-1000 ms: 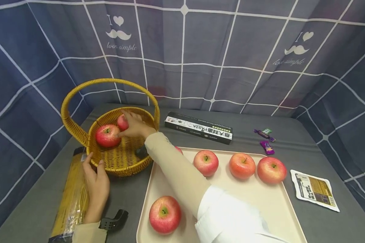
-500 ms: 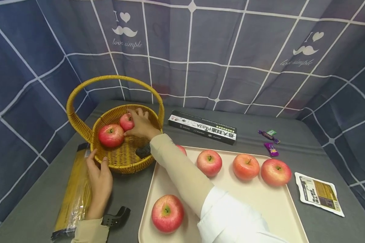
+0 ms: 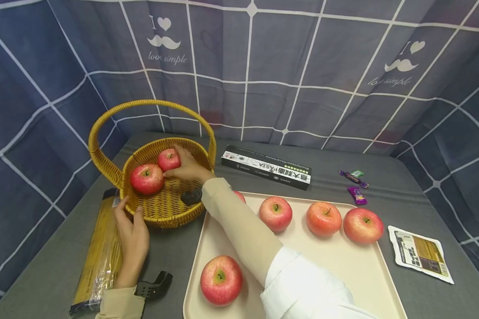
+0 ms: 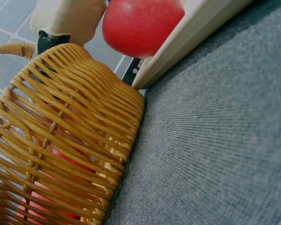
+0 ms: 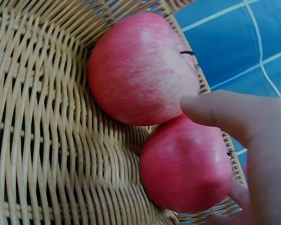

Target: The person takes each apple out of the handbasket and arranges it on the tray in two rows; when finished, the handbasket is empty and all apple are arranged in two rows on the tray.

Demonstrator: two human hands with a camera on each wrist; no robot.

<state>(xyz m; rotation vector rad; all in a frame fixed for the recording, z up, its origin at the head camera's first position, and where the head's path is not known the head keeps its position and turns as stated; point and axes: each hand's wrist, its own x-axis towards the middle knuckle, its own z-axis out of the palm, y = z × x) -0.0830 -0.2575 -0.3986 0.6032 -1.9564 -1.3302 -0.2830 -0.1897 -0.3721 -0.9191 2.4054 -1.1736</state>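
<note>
A yellow wicker basket with a tall arched handle stands at the left, two red apples inside. The larger apple lies by the left wall and the smaller apple touches it. My right hand reaches into the basket, its thumb and fingers round the smaller apple. In the right wrist view the thumb tip lies where the two apples meet; the fingers are partly hidden behind the smaller apple. At the basket's near left side my left hand rests its fairly straight fingers against the outer wall and rim.
A cream tray holding several apples lies right of the basket, partly under my right arm. Behind it is a black pasta box. Wrapped candies and a flat pouch lie rightward. A yellow packet lies beside my left hand.
My right hand's fingers have come down from above the smaller apple to its right side, so more of the apple shows. The view shifted slightly; my left hand stays at the basket.
</note>
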